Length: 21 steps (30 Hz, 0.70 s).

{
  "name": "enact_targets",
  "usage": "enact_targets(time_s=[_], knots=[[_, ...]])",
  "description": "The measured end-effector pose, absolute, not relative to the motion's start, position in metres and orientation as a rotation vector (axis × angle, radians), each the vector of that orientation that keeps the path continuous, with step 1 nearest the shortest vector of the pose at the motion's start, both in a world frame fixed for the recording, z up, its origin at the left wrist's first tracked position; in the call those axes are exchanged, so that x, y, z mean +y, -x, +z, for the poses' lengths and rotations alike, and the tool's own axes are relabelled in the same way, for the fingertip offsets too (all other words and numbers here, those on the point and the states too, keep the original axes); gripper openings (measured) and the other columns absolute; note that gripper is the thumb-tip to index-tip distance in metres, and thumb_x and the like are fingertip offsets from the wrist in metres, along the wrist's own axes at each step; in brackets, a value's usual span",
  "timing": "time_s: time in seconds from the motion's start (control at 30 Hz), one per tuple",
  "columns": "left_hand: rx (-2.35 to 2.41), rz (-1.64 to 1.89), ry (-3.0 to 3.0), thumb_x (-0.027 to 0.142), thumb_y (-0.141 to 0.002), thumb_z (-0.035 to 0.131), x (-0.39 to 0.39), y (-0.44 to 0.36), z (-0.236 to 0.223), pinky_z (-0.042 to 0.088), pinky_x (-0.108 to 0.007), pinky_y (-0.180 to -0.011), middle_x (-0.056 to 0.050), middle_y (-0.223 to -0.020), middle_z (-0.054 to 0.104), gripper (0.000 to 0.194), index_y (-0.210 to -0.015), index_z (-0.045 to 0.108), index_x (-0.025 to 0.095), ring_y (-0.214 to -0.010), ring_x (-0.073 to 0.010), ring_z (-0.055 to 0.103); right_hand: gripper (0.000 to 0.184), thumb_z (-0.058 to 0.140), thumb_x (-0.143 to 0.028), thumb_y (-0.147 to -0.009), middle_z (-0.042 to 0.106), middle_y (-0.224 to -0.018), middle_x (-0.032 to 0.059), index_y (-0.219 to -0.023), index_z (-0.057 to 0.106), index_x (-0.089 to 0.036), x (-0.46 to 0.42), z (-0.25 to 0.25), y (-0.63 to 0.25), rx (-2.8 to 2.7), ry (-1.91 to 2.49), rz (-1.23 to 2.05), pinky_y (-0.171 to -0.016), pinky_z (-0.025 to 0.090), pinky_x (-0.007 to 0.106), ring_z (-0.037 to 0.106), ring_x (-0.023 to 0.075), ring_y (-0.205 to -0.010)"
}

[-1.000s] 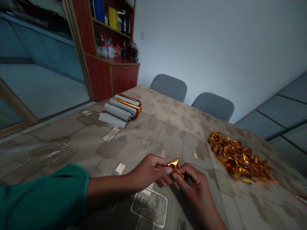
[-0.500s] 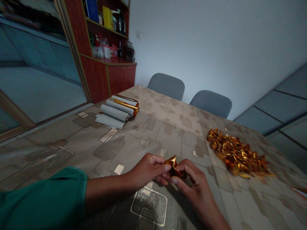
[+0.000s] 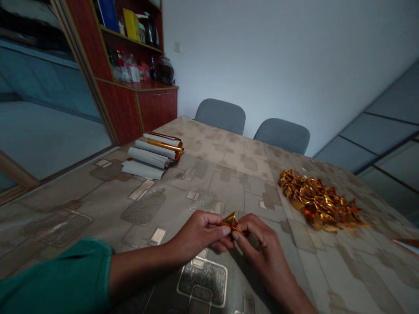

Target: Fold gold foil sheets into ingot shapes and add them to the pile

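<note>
A small piece of folded gold foil paper (image 3: 231,221) is pinched between both my hands, low over the patterned table (image 3: 229,174). My left hand (image 3: 199,233), in a green sleeve, grips its left side with thumb and fingertips closed. My right hand (image 3: 262,248) grips the right side, fingers curled around it. Most of the foil piece is hidden by my fingers.
A heap of folded gold foil pieces (image 3: 319,200) lies at the right of the table. A stack of rolled silver and gold sheets (image 3: 153,152) lies at the left rear. Two grey chairs (image 3: 281,133) stand at the far edge, and a red cabinet (image 3: 144,104) at the back left.
Both hands keep working the gold foil piece, which is now more hidden between the fingers. The view has shifted slightly to the right.
</note>
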<state>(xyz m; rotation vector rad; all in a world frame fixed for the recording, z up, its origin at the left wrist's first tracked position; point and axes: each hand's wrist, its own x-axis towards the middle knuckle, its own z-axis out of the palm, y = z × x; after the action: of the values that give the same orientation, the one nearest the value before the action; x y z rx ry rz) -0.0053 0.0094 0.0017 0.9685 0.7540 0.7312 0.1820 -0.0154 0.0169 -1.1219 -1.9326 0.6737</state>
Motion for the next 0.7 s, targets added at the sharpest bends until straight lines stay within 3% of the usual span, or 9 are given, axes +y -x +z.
enact_targets(time_s=[0.27,0.43,0.7], knots=[[0.765,0.721,-0.937,0.053,-0.065,0.086,0.009,0.0056,0.0004,0.054,-0.022,-0.064,-0.007,-0.074,0.077,0.046,-0.081,0.077,0.011,-0.068,-0.014,0.071,0.021,0.062,-0.024,-0.094,0.06,-0.074,0.0019,-0.074,0.06,-0.02,-0.0137,0.0152,-0.1839,-1.936,1.148,0.72,-0.065,0.04,0.031,0.057,0.0189,-0.072],[0.781,0.753,-0.87,0.048,-0.069,0.086,0.0087,0.0059,0.0041,0.054,-0.02,-0.065,-0.007,-0.076,0.079,0.039,-0.082,0.077,0.012,-0.071,-0.0136,0.073,0.011,0.065,-0.027,-0.093,0.064,-0.08,0.0019,-0.084,0.066,-0.021,-0.0135,0.0203,-0.1859,-1.829,1.082,0.853,-0.067,0.042,0.031,0.059,0.0185,-0.074],[0.768,0.709,-0.887,0.047,-0.068,0.087,0.0084,0.006,0.0031,0.055,-0.019,-0.064,-0.008,-0.077,0.079,0.04,-0.082,0.078,0.011,-0.071,-0.0139,0.074,0.022,0.06,-0.026,-0.096,0.062,-0.076,0.0015,-0.075,0.063,-0.02,-0.0166,0.0232,-0.1832,-1.877,1.118,0.82,-0.066,0.04,0.03,0.058,0.0175,-0.072]])
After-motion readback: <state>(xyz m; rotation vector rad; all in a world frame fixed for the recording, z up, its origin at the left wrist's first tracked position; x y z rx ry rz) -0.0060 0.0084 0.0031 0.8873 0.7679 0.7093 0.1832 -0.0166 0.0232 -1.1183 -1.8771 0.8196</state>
